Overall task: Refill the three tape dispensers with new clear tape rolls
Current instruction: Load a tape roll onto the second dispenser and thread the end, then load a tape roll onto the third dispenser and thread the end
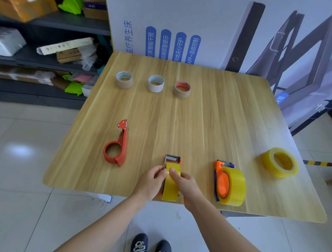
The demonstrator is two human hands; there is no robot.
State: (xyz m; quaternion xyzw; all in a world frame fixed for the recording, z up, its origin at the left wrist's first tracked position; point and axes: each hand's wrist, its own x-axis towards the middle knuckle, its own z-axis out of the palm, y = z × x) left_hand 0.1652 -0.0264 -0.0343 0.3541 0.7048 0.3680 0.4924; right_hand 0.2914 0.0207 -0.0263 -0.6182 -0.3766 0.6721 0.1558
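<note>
A wooden table (208,116) holds three tape dispensers along its near half. The left red dispenser (116,145) lies with no roll in it. The middle orange dispenser (171,179) carries a yellowish clear tape roll; my left hand (151,180) pinches the tape end at the top of that roll, and my right hand (185,185) grips the roll from its right side. To the right, an orange and blue dispenser (228,184) has a roll mounted. A loose clear tape roll (279,162) lies flat at the right edge.
Three used cardboard cores (124,79) (156,83) (182,89) stand in a row at the back. A large printed carton (211,29) leans behind the table. Shelves with parcels (41,51) are on the left. My shoes (150,246) show on the tiled floor.
</note>
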